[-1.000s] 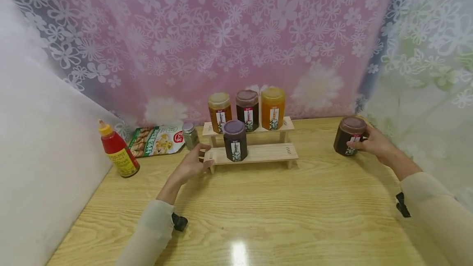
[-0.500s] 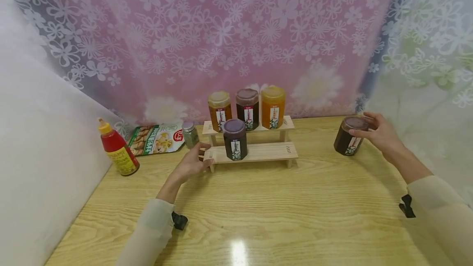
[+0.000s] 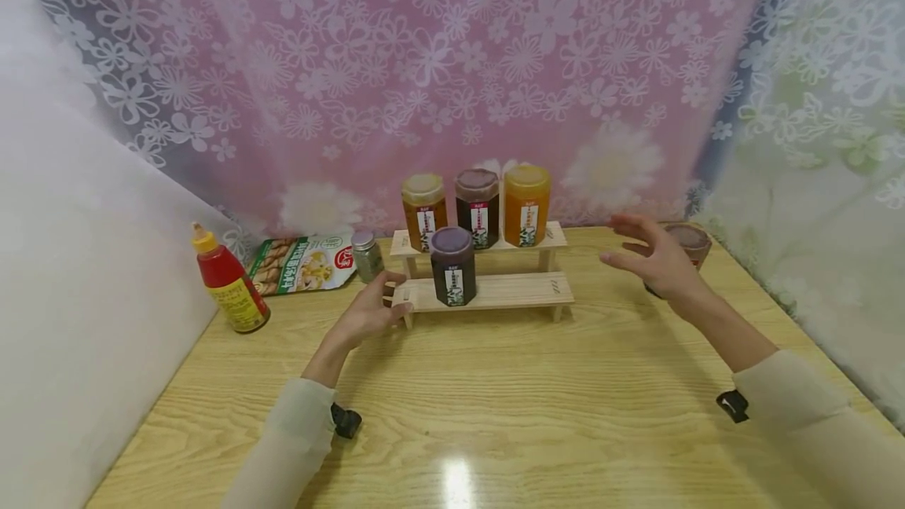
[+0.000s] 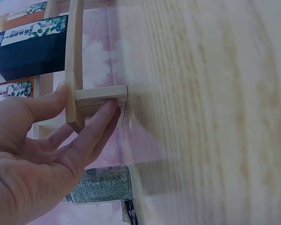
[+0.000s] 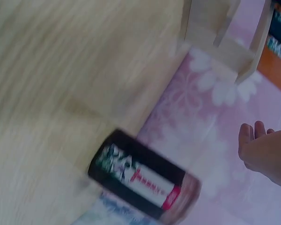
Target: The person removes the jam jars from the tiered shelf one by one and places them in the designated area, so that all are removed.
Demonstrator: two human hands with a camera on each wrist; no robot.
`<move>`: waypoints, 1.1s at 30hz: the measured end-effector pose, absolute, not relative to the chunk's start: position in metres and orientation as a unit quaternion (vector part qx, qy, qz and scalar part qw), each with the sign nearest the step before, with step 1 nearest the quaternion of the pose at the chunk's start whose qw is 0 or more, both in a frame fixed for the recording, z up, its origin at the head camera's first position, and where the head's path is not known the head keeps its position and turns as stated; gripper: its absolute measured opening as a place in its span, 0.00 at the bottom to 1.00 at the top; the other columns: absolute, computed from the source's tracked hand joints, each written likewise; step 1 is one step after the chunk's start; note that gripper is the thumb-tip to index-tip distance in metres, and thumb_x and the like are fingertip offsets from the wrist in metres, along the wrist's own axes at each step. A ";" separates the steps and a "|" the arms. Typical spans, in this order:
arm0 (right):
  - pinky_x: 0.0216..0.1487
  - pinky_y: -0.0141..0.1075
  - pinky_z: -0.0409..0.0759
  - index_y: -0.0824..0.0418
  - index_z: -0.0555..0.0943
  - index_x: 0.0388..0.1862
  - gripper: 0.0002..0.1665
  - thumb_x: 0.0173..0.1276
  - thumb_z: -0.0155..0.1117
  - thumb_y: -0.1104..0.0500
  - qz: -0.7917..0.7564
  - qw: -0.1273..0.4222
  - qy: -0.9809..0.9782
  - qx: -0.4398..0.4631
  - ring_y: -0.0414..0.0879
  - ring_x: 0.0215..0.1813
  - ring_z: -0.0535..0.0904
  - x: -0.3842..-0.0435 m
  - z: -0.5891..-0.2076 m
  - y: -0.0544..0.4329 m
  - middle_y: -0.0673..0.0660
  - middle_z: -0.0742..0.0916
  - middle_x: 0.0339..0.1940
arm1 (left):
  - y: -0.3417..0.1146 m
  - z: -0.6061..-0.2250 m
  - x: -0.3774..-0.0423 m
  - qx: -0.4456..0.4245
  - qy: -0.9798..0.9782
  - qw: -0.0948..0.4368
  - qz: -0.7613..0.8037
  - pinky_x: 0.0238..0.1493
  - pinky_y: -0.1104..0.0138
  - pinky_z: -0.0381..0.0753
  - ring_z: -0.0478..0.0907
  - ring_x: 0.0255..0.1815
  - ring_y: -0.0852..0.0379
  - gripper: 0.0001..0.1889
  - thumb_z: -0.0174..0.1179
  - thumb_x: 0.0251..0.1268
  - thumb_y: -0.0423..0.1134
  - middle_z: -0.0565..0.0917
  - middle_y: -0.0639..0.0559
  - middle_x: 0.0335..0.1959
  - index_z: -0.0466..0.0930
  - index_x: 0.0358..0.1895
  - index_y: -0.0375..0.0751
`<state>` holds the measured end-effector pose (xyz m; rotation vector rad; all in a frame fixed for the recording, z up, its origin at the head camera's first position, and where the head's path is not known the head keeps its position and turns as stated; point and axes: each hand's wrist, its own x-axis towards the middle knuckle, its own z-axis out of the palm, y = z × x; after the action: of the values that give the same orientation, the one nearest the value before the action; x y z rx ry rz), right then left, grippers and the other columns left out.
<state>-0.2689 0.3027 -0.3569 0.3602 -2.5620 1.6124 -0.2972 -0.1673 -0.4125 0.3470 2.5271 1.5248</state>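
At the left end of a two-tier wooden rack [image 3: 519, 291], my left hand [image 3: 364, 316] grips the lower step, the thumb at the board's edge and fingers against its leg [image 4: 103, 96]. On that step stands a dark jam jar with a purple lid [image 3: 453, 265]. An amber jar [image 3: 424, 218], a dark jar [image 3: 478, 214] and a yellow-orange jar [image 3: 527, 210] line the upper step. My right hand [image 3: 657, 261] holds nothing, its fingers spread in the air right of the rack. Behind it, another dark jar [image 5: 143, 176] stands upright on the table, partly hidden in the head view.
A small glass spice jar [image 3: 367, 256] stands just left of the rack. Beyond it lie a green and white food packet [image 3: 304, 264] and a red squeeze bottle with a yellow cap [image 3: 229, 281]. Flowered pink cloth [image 3: 452, 85] hangs behind the wood-grain table [image 3: 495, 399].
My right hand has let go of the dark jar at the right and moved left, toward the rack. My left hand keeps its grip on the rack.
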 end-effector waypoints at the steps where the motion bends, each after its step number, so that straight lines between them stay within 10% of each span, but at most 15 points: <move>1: 0.74 0.63 0.64 0.56 0.57 0.84 0.44 0.77 0.67 0.54 0.533 0.034 -0.836 0.124 0.65 0.81 0.57 -0.267 -0.358 0.296 0.63 0.64 0.82 | -0.167 -0.413 -0.297 0.117 0.849 0.083 0.509 0.51 0.53 0.87 0.76 0.61 0.37 0.30 0.63 0.75 0.32 0.73 0.30 0.64 0.63 0.76 0.34; 11: 0.71 0.37 0.73 0.59 0.63 0.80 0.39 0.76 0.68 0.58 0.586 -0.027 -0.791 0.175 0.60 0.77 0.65 -0.264 -0.379 0.241 0.61 0.71 0.77 | -0.167 -0.413 -0.298 0.124 0.849 0.081 0.507 0.51 0.53 0.87 0.76 0.60 0.37 0.30 0.62 0.75 0.32 0.73 0.29 0.64 0.63 0.75 0.34; 20: 0.79 0.57 0.62 0.60 0.63 0.80 0.40 0.74 0.68 0.64 0.623 -0.067 -0.750 0.211 0.65 0.78 0.65 -0.272 -0.391 0.188 0.64 0.72 0.77 | -0.167 -0.413 -0.298 0.123 0.851 0.077 0.505 0.51 0.53 0.87 0.77 0.59 0.38 0.29 0.62 0.76 0.32 0.73 0.30 0.64 0.64 0.75 0.34; 33: 0.77 0.57 0.65 0.67 0.61 0.80 0.44 0.70 0.72 0.64 0.637 -0.068 -0.743 0.194 0.69 0.77 0.65 -0.283 -0.394 0.133 0.70 0.71 0.77 | -0.165 -0.412 -0.296 0.123 0.855 0.075 0.498 0.50 0.53 0.87 0.78 0.58 0.38 0.29 0.62 0.76 0.32 0.74 0.30 0.64 0.64 0.75 0.34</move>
<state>-0.2834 0.1329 -0.3936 0.6364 -2.4410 2.0928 -0.2957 -0.1647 -0.4122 0.3681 2.5648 1.4944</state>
